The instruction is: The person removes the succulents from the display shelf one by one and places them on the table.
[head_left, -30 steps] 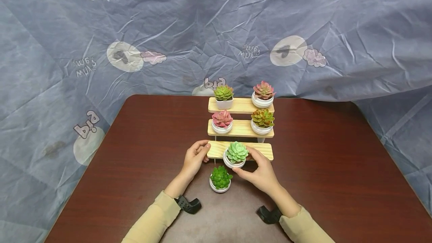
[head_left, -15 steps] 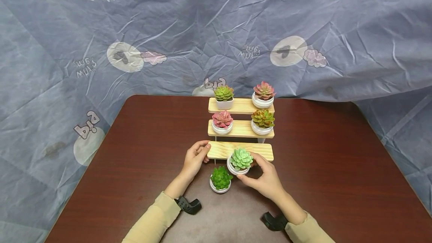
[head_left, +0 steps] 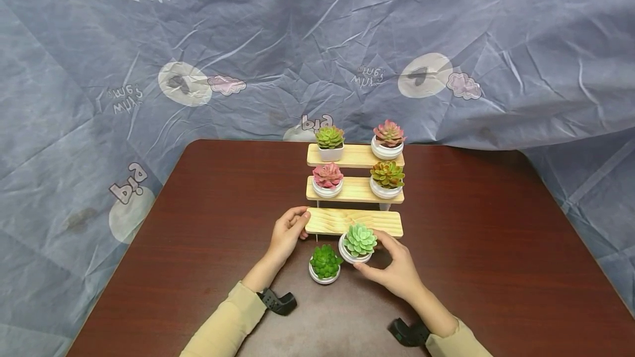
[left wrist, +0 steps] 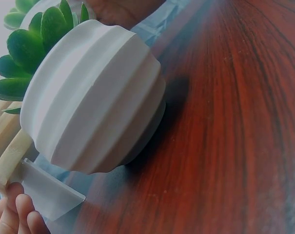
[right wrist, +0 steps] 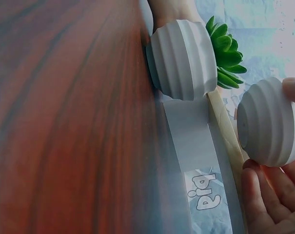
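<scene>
My right hand [head_left: 399, 270] holds a potted pale-green succulent [head_left: 360, 240] by its white pot, thumb on the near side and fingers on the far side. In the right wrist view this ribbed pot [right wrist: 265, 124] is up off the table, near the stand's front board. My left hand [head_left: 286, 231] pinches the left end of the lowest board of a three-tier wooden plant stand [head_left: 324, 221]. In front of that board, a dark-green succulent [head_left: 325, 262] in a ribbed white pot [left wrist: 101, 100] stands upright on the table.
On the middle tier sit a pink succulent [head_left: 327, 178] and an olive-brown one [head_left: 387, 178]. The top tier bears a light-green succulent [head_left: 329, 141] and a reddish one [head_left: 388, 138]. Behind the dark-red table [head_left: 228, 197] hangs a grey-blue printed cloth [head_left: 278, 43].
My right hand has moved the pale-green succulent toward me and to the right, off the front of the lowest board. The left hand stays at the board's left end.
</scene>
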Motion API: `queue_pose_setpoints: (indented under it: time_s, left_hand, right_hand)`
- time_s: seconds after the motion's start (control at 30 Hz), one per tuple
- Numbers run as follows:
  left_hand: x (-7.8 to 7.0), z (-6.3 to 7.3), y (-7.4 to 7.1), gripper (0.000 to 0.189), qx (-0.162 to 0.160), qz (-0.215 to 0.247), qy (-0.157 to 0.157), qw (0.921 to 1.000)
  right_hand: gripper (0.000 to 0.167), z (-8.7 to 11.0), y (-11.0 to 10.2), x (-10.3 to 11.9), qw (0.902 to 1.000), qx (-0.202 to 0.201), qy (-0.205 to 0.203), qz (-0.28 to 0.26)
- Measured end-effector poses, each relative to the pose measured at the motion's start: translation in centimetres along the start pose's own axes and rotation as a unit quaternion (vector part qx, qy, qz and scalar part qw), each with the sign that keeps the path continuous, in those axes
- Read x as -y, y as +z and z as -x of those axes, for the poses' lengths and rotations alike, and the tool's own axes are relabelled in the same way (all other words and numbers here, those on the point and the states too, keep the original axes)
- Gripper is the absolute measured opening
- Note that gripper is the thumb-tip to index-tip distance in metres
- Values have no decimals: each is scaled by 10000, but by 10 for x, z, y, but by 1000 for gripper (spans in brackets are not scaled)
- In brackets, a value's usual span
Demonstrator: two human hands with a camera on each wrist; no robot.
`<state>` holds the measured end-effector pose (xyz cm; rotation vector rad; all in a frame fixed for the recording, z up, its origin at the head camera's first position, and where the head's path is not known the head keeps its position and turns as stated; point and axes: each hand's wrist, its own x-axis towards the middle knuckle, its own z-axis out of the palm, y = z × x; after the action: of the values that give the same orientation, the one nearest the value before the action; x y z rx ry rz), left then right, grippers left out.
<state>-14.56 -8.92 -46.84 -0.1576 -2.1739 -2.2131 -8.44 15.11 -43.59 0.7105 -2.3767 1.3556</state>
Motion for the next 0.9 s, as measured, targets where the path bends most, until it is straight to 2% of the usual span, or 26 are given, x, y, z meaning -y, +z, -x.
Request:
queue_pose_setpoints:
  time_s: [0.2,0.33,0.63,0.9]
  left_hand:
    - [0,0,0,27,9,7,25,10000]
    - [-1,0,0,27,8,-1,39,10000]
    - [-3,0,0,27,10,-26,74,10000]
    - [-2,0,0,27,10,-13,65,10000]
  right_hand:
    - [67,14,7,-36,10000,-43,-12,-8]
    - [66,16,7,-41,10000,-42,-13,-55]
    - [70,18,6,-46,9998,161,100,41]
    - [67,13,2,-27,9997,248,10,-62]
